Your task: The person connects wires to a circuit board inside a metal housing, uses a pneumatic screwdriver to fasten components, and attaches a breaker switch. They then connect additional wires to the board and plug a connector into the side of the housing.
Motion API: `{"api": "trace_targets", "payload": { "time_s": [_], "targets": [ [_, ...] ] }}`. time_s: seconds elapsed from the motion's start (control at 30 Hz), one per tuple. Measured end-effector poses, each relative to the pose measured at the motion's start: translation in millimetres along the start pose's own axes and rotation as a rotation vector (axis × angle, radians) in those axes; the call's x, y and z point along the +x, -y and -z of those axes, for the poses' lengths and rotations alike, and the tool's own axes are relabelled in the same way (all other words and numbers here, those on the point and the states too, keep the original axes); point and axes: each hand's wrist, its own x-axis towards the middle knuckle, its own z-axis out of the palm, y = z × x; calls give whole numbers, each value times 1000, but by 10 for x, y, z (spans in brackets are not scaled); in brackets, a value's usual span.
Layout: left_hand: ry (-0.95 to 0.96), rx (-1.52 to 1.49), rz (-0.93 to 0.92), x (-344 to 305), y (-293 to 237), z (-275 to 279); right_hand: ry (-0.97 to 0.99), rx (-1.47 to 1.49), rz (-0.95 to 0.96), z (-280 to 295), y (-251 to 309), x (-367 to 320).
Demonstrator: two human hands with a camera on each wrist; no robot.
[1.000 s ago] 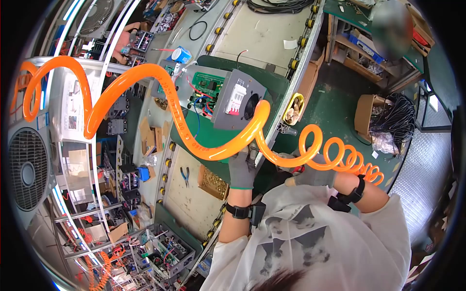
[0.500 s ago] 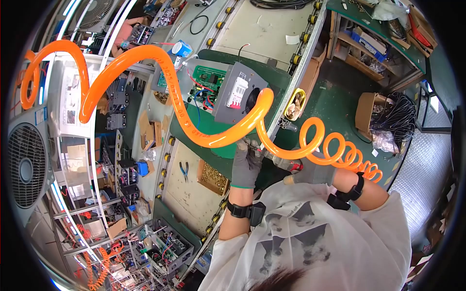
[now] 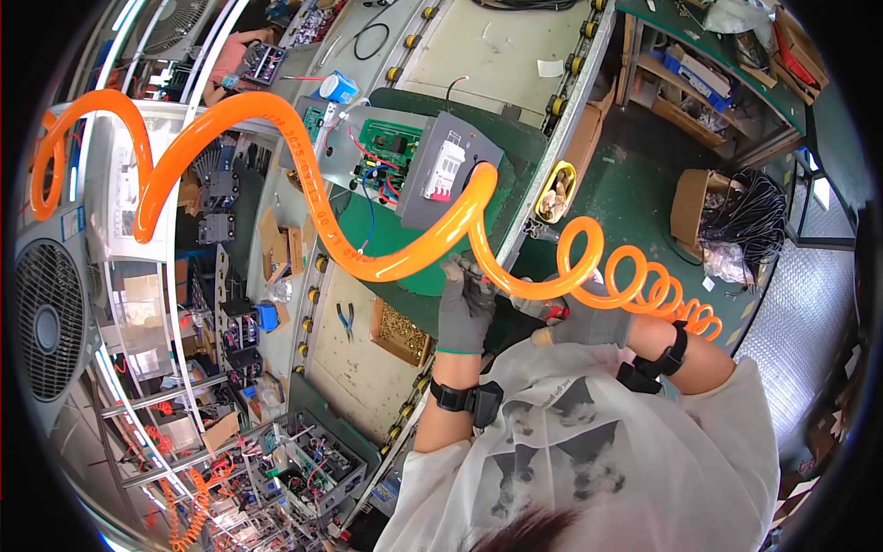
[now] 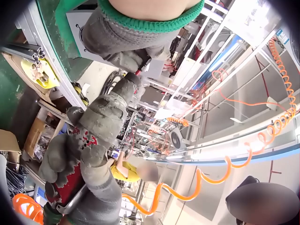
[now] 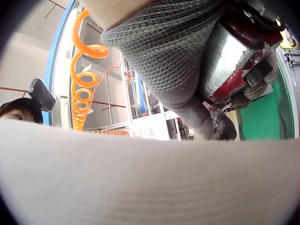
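Note:
In the head view my gloved right hand (image 3: 593,322) grips a red and silver power driver (image 3: 543,307), its front toward the left hand. The left wrist view shows the driver's worn red body (image 4: 68,185) inside the right hand's curled fingers. Close in front of it, my gloved left hand (image 3: 464,308) has curled fingers that pinch a small dark piece (image 4: 145,64); I cannot tell its kind. Beyond the left hand sits a grey metal unit (image 3: 421,189) with an exposed green circuit board (image 3: 391,143). A coiled orange hose (image 3: 377,268) crosses in front of the unit.
Pliers (image 3: 345,322) and a cardboard box (image 3: 405,355) of small brass-coloured parts lie on the roller line left of my left arm. A yellow container (image 3: 570,172) hangs at the bench's right edge. Another carton (image 3: 690,207) with black cables stands on the floor.
The orange hose has shifted up and left in the view. My left hand has come out from behind it, fingers now curled near the driver. More of the driver shows.

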Motion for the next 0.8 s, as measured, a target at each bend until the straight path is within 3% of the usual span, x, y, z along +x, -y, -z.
{"api": "trace_targets", "payload": {
  "time_s": [0.17, 0.23, 0.43, 0.5, 0.57, 0.63, 0.67, 0.7, 0.77, 0.8],
  "targets": [
    [-30, 16, 14, 78, 31, 97, 28, -34, -17, 50, 34, 7],
    [114, 36, -13, 105, 28, 148, 22, -30, 15, 47, -5, 14],
    [131, 159, -40, 43, -33, -30, 11, 16, 72, 39, -87, 85],
    [141, 201, -66, 72, -52, -9, 70, -8, -28, 73, -12, 116],
    [157, 244, -99, 139, -84, 33, 57, 41, -5, -17, -189, 198],
    [155, 298, -95, 191, -106, 95, 49, 86, 16, -29, -304, 272],
    [12, 418, -137, 132, -140, -128, 48, 60, 44, -13, -329, 302],
    [12, 417, -139, 131, -184, -171, 46, 33, 71, 7, -331, 332],
    [-12, 720, -487, 144, -328, -209, 106, 203, 52, 163, -29, 415],
    [-56, 1099, -853, 247, -396, -290, 47, 238, 52, 266, 217, 407]
  ]
}}
